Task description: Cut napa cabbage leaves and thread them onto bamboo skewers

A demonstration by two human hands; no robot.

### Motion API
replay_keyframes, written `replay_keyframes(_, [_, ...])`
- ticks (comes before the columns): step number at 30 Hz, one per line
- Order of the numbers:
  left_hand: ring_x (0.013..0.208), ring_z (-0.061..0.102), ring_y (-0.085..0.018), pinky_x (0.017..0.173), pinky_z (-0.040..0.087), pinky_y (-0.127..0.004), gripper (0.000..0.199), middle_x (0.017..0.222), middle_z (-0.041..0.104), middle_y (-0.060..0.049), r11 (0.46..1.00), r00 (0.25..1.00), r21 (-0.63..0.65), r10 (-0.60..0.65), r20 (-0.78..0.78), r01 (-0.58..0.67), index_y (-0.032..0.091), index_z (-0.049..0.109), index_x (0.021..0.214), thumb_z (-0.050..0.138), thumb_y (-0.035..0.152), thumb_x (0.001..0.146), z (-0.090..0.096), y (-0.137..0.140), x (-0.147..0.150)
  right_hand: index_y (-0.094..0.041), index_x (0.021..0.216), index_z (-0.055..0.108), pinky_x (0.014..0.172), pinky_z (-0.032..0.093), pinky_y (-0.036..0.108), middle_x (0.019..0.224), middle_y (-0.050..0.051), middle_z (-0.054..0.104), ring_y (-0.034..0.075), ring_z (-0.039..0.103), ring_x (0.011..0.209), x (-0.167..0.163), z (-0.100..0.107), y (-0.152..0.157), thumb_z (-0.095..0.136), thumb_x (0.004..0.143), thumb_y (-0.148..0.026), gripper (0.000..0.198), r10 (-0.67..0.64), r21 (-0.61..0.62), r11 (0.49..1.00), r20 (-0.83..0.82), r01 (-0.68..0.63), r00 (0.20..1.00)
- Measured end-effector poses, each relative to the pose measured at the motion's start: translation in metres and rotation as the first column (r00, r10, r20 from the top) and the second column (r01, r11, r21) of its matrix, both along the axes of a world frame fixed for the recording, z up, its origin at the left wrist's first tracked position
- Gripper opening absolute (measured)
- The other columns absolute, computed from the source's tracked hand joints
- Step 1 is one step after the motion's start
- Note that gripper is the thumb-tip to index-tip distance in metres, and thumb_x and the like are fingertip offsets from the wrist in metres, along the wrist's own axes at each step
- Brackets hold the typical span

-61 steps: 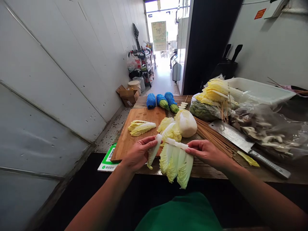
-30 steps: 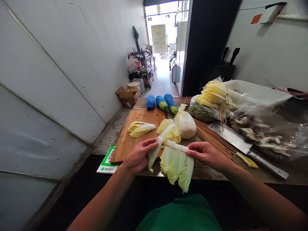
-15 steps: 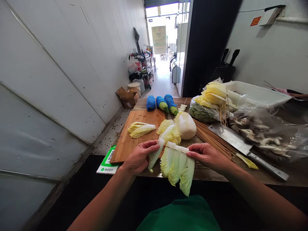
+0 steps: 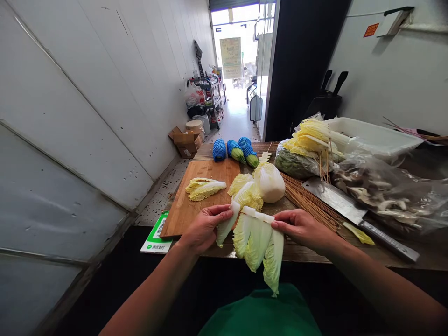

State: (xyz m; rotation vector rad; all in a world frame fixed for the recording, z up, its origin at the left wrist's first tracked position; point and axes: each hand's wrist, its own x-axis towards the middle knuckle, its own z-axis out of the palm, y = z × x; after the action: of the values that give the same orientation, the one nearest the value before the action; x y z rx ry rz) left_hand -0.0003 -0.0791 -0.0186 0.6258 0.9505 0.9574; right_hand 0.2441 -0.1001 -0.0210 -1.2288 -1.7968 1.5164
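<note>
- Lower than half a second ago, the free end of the rightmost of the skewered cabbage leaves has been let down toward the green clothing; both hands have been kept in nearly the same place.
- By the left hand, a single leaf is pinched near its stalk end between thumb and fingers.
- By the right hand, the right end of the skewered row is gripped at the stalks; whether the stick itself is held cannot be told.
- Between the hands, a short bare length of the skewer is exposed, pointed at the single leaf; whether that leaf has been pierced cannot be told.
- Both held pieces are suspended above the near edge of the wooden surface, their leafy ends hanging.
- On the cutting board, more leaves are laid, well apart from the hands.
- Beyond the hands, the cabbage head is set beside loose leaves.
- To the right, a bundle of sticks is spread beside the cleaver, whose handle is turned toward the near right.
- Past the cleaver, mushrooms are seen in clear plastic.
</note>
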Motion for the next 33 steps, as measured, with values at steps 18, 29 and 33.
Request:
replay_keyframes(18, [0.07, 0.066, -0.016, 0.063, 0.055, -0.024, 0.032, 0.086, 0.071, -0.007, 0.998, 0.999, -0.04, 0.053, -0.004, -0.053, 0.014, 0.067, 0.096, 0.07, 0.006, 0.065, 0.014, 0.007, -0.01, -0.012, 0.073, 0.059, 0.043, 0.021, 0.02, 0.061, -0.004, 0.039, 0.006, 0.029, 0.051, 0.002, 0.011, -0.003, 0.05, 0.083, -0.046, 0.036, -0.048, 0.011, 0.999, -0.025, 0.049, 0.999])
replay_keyframes(29, [0.069, 0.065, -0.013, 0.066, 0.053, -0.023, 0.019, 0.077, 0.07, -0.005, 0.999, 0.989, -0.003, 0.046, 0.142, -0.046, 0.014, 0.068, 0.086, 0.07, 0.009, 0.067, 0.014, -0.018, -0.007, -0.013, 0.087, 0.066, 0.053, 0.036, 0.02, 0.072, 0.001, 0.057, 0.01, 0.046, 0.061, 0.001, 0.023, -0.018, 0.05, 0.084, -0.046, 0.037, 0.03, 0.035, 0.999, -0.058, -0.028, 0.998])
replay_keyframes(33, [0.064, 0.063, -0.011, 0.062, 0.051, -0.021, 0.023, 0.073, 0.07, -0.002, 0.996, 0.983, -0.027, 0.092, 0.156, -0.089, 0.017, 0.068, 0.087, 0.074, 0.015, 0.065, 0.006, -0.055, 0.002, -0.015, 0.099, 0.067, 0.064, 0.043, 0.023, 0.086, 0.004, 0.065, 0.017, 0.055, 0.076, 0.007, 0.03, -0.041, 0.05, 0.085, -0.044, 0.036, 0.11, 0.037, 0.993, 0.043, -0.112, 0.993])
